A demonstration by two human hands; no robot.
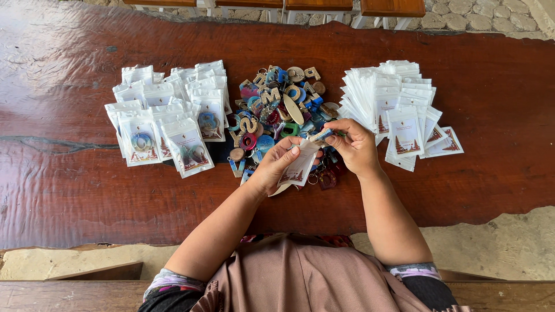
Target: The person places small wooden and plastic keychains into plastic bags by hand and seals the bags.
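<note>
The left hand (276,167) is pinching a small white pouch (299,167) above the dark wooden table (69,185), while the right hand (354,145) is nipping what looks like a blue-and-wood keychain (321,136) at its mouth, just before the keychain pile (280,107).

Left hand (276,167) holds white pouch (298,167); right hand (354,144) pinches keychain (321,135) at mouth.

white pouch (298,167) | tilted, mouth up | blue-wood keychain (321,136) | at pouch mouth, above table

Keyring (321,136) mostly behind fingers (341,132)
</note>
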